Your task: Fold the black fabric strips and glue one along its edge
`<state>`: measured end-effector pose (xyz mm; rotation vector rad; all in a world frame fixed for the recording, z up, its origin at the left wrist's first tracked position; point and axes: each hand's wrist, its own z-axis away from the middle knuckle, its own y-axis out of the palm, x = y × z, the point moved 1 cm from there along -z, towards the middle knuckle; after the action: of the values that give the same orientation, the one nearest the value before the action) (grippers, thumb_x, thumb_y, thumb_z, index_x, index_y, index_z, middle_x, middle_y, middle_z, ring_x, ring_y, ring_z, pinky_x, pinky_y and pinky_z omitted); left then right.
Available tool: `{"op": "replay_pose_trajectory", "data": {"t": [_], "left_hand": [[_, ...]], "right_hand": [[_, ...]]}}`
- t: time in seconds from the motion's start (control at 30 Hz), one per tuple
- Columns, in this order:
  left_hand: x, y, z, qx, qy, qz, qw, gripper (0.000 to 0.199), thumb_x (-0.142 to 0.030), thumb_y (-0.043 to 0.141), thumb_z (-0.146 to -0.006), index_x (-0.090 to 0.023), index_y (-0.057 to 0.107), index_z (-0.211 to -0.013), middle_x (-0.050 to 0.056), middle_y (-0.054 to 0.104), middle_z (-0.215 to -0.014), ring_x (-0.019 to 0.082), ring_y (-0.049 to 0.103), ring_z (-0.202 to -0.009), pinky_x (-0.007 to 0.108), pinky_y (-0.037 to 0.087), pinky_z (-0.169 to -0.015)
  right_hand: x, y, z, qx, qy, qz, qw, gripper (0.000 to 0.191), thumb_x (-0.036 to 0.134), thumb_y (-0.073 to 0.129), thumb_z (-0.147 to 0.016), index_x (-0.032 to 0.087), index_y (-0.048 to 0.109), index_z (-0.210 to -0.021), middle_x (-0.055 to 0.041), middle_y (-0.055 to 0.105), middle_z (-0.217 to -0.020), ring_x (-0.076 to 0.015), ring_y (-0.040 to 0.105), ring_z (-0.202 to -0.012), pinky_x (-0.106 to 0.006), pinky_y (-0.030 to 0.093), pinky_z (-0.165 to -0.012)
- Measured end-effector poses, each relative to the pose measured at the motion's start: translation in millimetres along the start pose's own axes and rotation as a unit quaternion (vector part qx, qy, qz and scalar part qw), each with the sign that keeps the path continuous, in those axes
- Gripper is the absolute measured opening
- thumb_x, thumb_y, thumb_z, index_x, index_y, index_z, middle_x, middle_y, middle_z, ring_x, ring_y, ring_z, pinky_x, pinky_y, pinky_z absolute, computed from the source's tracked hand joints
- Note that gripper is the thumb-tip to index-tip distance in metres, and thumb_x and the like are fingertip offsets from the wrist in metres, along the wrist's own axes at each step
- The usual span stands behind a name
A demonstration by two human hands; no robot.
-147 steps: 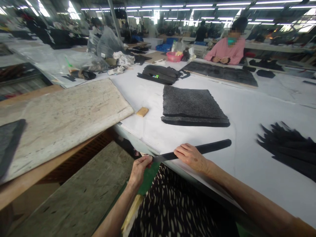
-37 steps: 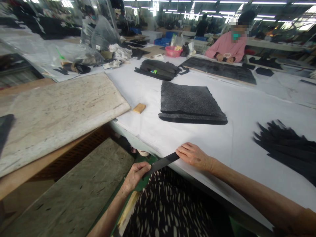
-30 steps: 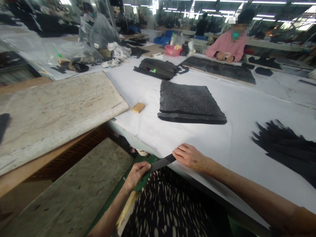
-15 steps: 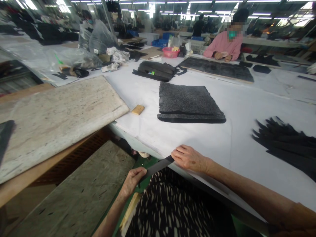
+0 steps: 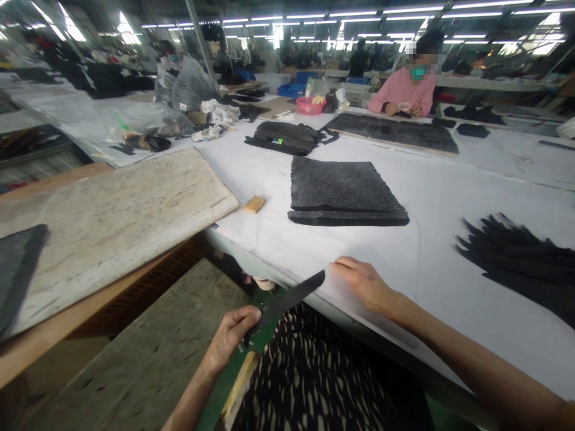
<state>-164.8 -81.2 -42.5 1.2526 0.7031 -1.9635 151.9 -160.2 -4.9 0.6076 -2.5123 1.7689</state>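
My left hand (image 5: 236,332) pinches one end of a narrow black fabric strip (image 5: 291,299) between thumb and fingers. The strip slants up to the right, and its free end lies over the edge of the white-covered table (image 5: 359,251). Just right of that end is my right hand (image 5: 363,284), apart from the strip, with its fingers bent and pressed together; whatever they may hold is hidden. Beyond the hands lies a stack of dark grey, speckled fabric pieces (image 5: 345,188). A small tan block (image 5: 255,205) sits left of the stack.
At the right lies a fanned pile of black strips (image 5: 525,257). A worn pale board (image 5: 135,203) juts in from the left. Farther back are a black bundle (image 5: 285,137), a pink basket (image 5: 311,106), a dark panel (image 5: 390,130) and a person in pink (image 5: 404,93).
My right hand has come off the strip's upper end and shifted slightly right. The strip now hangs on from my left hand alone, which has moved a little left.
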Motion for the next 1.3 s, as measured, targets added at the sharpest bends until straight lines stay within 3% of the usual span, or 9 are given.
{"op": "replay_pose_trajectory", "data": {"t": [0.07,0.13,0.27,0.4,0.6,0.9,1.07,1.13,1.3], "left_hand": [[-17,9.6,-3,0.019,0.022,-0.021,0.999,0.043,-0.052,0.060,-0.079,-0.015,0.053,-0.060,-0.004,0.044,-0.052,0.008,0.037,-0.049,0.021,0.030,-0.048],[-33,21.1,-11,0.047,0.045,-0.049,0.997,0.042,-0.052,0.059,-0.081,-0.014,0.056,-0.062,-0.002,0.048,-0.053,0.008,0.039,-0.048,0.021,0.030,-0.047],[-62,41.6,-26,0.101,0.103,-0.098,0.985,0.040,-0.049,0.057,-0.082,-0.014,0.059,-0.063,-0.002,0.050,-0.052,0.008,0.038,-0.046,0.022,0.028,-0.046],[-81,52.3,-31,0.118,0.135,-0.116,0.977,0.041,-0.047,0.056,-0.083,-0.015,0.054,-0.057,-0.003,0.046,-0.050,0.009,0.036,-0.048,0.022,0.028,-0.049],[-84,56.3,-29,0.131,0.091,-0.123,0.980,0.043,-0.052,0.055,-0.081,-0.017,0.052,-0.056,-0.003,0.043,-0.050,0.010,0.036,-0.047,0.023,0.027,-0.047],[-79,71.9,-43,0.156,0.060,-0.131,0.977,0.045,-0.054,0.056,-0.080,-0.018,0.049,-0.053,-0.003,0.045,-0.047,0.011,0.037,-0.046,0.024,0.028,-0.047],[-82,86.5,-47,0.148,0.055,-0.163,0.974,0.045,-0.056,0.055,-0.078,-0.018,0.050,-0.056,-0.003,0.045,-0.046,0.012,0.038,-0.046,0.025,0.029,-0.047],[-88,93.1,-48,0.146,0.059,-0.191,0.969,0.045,-0.058,0.054,-0.078,-0.018,0.050,-0.056,-0.003,0.045,-0.047,0.012,0.039,-0.046,0.024,0.029,-0.048],[-105,111.2,-50,0.160,0.098,-0.252,0.949,0.050,-0.065,0.052,-0.076,-0.020,0.051,-0.055,-0.002,0.045,-0.047,0.013,0.040,-0.047,0.026,0.032,-0.047]], "right_hand": [[3,-9,-4,-0.036,0.097,-0.065,0.993,0.042,-0.003,0.031,-0.081,0.018,0.061,-0.101,-0.0045,0.061,-0.090,-0.0154,0.056,-0.078,-0.027,0.045,-0.068],[14,-20,-14,-0.051,0.126,-0.128,0.982,0.037,0.002,0.034,-0.085,0.019,0.060,-0.104,-0.0041,0.062,-0.094,-0.0151,0.057,-0.082,-0.027,0.046,-0.073],[49,-30,-40,0.053,0.025,-0.210,0.976,0.020,0.018,0.046,-0.092,0.020,0.063,-0.101,-0.0037,0.063,-0.101,-0.0147,0.057,-0.092,-0.027,0.043,-0.083],[60,-21,-56,0.140,-0.006,-0.203,0.969,0.020,0.027,0.052,-0.092,0.018,0.066,-0.080,-0.0009,0.064,-0.080,-0.0131,0.056,-0.079,-0.024,0.040,-0.074],[30,-19,-45,0.174,0.048,-0.234,0.955,0.025,0.023,0.053,-0.089,0.017,0.062,-0.066,0.0050,0.054,-0.060,-0.0079,0.047,-0.060,-0.021,0.033,-0.063],[-42,-67,24,0.156,0.285,-0.244,0.914,0.023,0.026,0.051,-0.081,0.017,0.059,-0.062,0.0027,0.056,-0.061,-0.0105,0.049,-0.060,-0.023,0.034,-0.060],[-66,-80,59,0.111,0.350,-0.038,0.930,0.028,0.017,0.044,-0.085,0.016,0.059,-0.062,-0.0008,0.057,-0.063,-0.0133,0.049,-0.063,-0.025,0.035,-0.063],[-57,-80,59,0.068,0.339,-0.003,0.938,0.032,0.018,0.039,-0.091,0.016,0.063,-0.070,-0.0029,0.061,-0.070,-0.0150,0.053,-0.069,-0.027,0.038,-0.069],[-10,-57,23,0.009,0.145,-0.206,0.968,0.023,0.026,0.052,-0.092,0.023,0.063,-0.112,-0.0037,0.060,-0.118,-0.0148,0.054,-0.107,-0.027,0.038,-0.096]]}}
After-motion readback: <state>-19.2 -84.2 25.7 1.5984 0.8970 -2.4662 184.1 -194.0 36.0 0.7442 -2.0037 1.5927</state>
